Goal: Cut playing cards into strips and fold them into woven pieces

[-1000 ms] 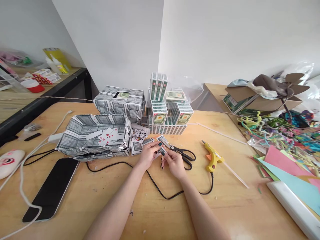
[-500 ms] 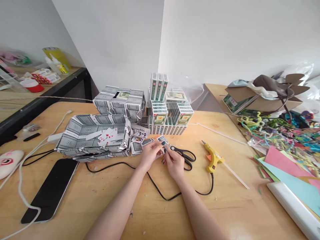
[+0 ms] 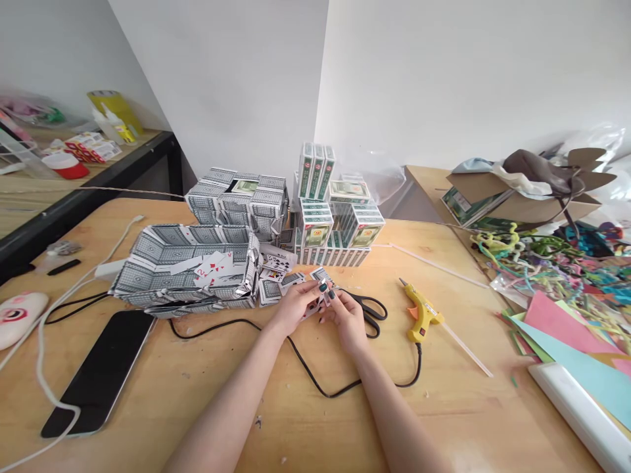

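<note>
Between my two hands is a playing card (image 3: pixel 311 309), mostly covered by fingers. My left hand (image 3: pixel 294 307) pinches it from the left, thumb on top. From the right, my right hand (image 3: pixel 348 318) closes its fingertips on the same card. Black-handled scissors (image 3: pixel 373 309) lie just behind my right hand, their blades partly hidden. Loose playing cards (image 3: pixel 270 291) rest beyond my left hand. To the left stands an open box made of playing cards (image 3: pixel 148 282), with several cards lying inside it.
Stacked card packs (image 3: pixel 315 230) stand at the back, beside a second card-built box (image 3: pixel 227 203). A yellow glue gun (image 3: pixel 421 312) lies right, its black cord (image 3: pixel 320 387) running across the table before my hands. A phone (image 3: pixel 101 374) lies left; coloured paper (image 3: pixel 566 328) lies right.
My fingers have shifted on the card, with the thumbs now closer together and the right hand's fingers bent more. The view has moved very slightly; the other things lie unchanged.
</note>
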A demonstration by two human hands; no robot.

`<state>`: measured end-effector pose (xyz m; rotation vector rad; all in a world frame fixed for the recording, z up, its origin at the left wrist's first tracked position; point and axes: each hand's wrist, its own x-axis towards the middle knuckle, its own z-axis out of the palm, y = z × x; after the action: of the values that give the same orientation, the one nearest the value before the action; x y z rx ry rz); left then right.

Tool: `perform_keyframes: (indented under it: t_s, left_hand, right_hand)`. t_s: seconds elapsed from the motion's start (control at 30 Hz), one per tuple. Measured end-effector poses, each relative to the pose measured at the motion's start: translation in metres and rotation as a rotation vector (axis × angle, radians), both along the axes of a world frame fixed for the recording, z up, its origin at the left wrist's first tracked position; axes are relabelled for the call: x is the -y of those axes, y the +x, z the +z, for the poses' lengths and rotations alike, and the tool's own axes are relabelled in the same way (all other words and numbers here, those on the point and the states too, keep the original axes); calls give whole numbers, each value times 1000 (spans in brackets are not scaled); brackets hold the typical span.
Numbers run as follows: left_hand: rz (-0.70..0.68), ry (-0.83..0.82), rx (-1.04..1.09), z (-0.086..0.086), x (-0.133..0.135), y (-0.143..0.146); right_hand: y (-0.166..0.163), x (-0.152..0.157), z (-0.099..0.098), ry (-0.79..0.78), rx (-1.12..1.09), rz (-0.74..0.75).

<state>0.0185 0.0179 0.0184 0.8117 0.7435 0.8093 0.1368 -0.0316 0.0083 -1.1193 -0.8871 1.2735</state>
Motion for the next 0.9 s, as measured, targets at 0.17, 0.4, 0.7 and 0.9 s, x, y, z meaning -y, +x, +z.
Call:
perform_keyframes:
  t_s: [0.17, 0.4, 0.7, 0.9]
  left_hand:
    - [-96, -68, 25, 3, 1, -2]
    - [-119, -41, 37, 1, -1, -3]
    - [-14, 166, -191, 2, -2, -4]
    - [-22, 146, -175, 2, -3, -4]
  right_hand:
    - [14, -3, 2, -139, -339, 218]
    - [12, -4, -5, -164, -438, 199]
    - [10, -4, -4, -138, -358, 194]
    - [7, -4, -8, -96, -308, 198]
